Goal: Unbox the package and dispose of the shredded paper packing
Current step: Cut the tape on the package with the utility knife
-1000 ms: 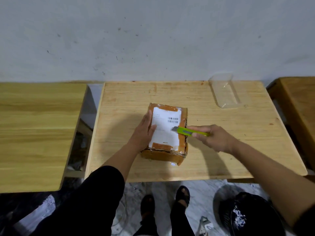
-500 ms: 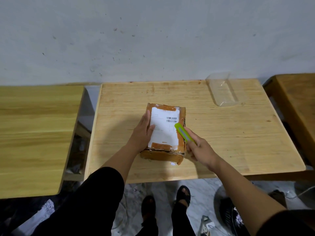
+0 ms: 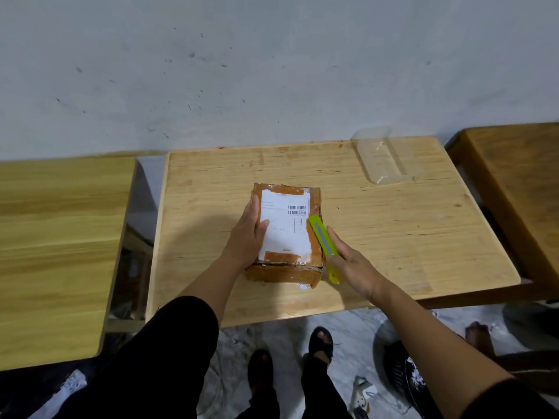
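Against a scuffed grey wall (image 3: pixel 272 71), a person stands at a pale wooden table (image 3: pixel 408 237) with a taped cardboard package (image 3: pixel 287 269) lying flat near its front edge, a white shipping label (image 3: pixel 284 228) facing up. Their left hand (image 3: pixel 246 240) rests on the package's left side, fingers laid straight along the edge and thumb lying across the label, steadying it rather than gripping. Their right hand (image 3: pixel 354 261) is just beside the package's right side and curls around a lime-green box cutter (image 3: pixel 323 243), forefinger stretched along its back; the cutter's far end sits at the package's upper right edge, beside the barcode (whether a blade is out cannot be told). The package thus lies between the two hands, touched by the left and met by the tool in the right. A clear plastic tray (image 3: pixel 381 158) sits at the table's far right corner, well apart from the package. Wooden tables flank the scene left (image 3: pixel 60 237) and right (image 3: pixel 514 192); sandalled feet (image 3: pixel 320 340) show on the marbled floor below.
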`<state>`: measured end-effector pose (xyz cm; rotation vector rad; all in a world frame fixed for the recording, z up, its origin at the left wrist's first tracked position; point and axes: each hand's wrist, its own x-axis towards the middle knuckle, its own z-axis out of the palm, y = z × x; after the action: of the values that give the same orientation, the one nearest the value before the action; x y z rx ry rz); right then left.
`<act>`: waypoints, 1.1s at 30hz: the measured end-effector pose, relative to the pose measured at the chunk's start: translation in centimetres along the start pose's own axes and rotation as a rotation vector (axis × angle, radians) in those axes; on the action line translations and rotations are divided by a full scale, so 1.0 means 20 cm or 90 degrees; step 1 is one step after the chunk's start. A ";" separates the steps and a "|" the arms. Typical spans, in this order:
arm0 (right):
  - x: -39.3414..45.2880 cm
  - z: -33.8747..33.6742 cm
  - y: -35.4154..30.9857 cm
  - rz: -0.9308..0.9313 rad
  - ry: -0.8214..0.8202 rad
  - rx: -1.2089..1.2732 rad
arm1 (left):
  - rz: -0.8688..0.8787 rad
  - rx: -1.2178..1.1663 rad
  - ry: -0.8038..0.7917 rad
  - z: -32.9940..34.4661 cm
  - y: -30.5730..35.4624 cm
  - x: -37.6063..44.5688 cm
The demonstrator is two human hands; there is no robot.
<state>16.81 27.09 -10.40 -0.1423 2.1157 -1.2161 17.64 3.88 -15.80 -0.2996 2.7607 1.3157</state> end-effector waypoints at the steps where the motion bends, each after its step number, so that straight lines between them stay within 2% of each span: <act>1: 0.00 0.00 0.03 -0.009 -0.001 -0.009 | 0.001 0.002 0.002 0.00 0.00 0.00; 7: 0.00 -0.08 0.08 -0.008 0.098 0.069 | -0.004 -0.023 0.012 0.01 -0.01 0.00; 15: 0.46 -0.26 0.09 -0.017 0.240 0.164 | -0.028 -0.012 0.056 0.02 0.04 -0.01; 21: 0.80 -0.40 0.02 -0.029 0.267 0.072 | -0.069 0.023 0.068 0.03 0.04 0.01; 27: 1.07 -0.50 -0.04 -0.030 0.280 -0.046 | -0.109 -0.012 0.070 0.04 0.06 0.00; 33: 1.17 -0.55 -0.07 -0.052 0.275 -0.139 | -0.124 0.002 0.082 0.04 0.05 -0.01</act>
<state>-8.10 24.67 -17.45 -0.0669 2.6417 -1.1339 17.63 5.20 -15.44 -0.6573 2.7488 1.2858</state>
